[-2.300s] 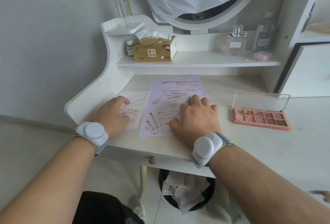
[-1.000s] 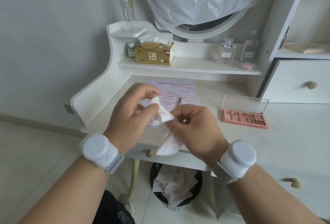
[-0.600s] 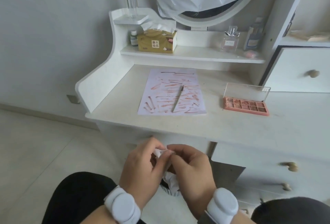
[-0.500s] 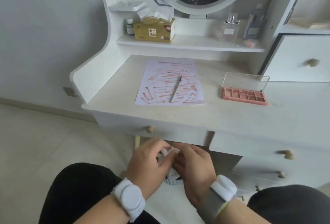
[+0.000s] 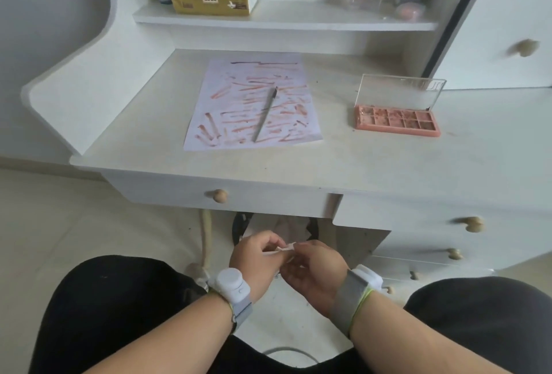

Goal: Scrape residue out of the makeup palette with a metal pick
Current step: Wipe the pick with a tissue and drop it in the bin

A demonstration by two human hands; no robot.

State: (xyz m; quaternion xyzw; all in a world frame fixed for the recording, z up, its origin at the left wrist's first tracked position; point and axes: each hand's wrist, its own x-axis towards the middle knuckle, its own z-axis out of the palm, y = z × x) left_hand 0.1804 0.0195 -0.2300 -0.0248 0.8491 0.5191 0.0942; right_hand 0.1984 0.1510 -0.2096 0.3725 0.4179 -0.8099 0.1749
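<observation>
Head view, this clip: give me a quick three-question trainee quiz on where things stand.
1. True or false: the metal pick lies on the smeared paper sheet.
2. What do the left hand and right hand hold between them? A) the pick B) a piece of tissue C) the makeup palette
3. Is the palette's clear lid open or closed?

Key: 1 true; 2 B; 3 open, standing up behind the pans.
</observation>
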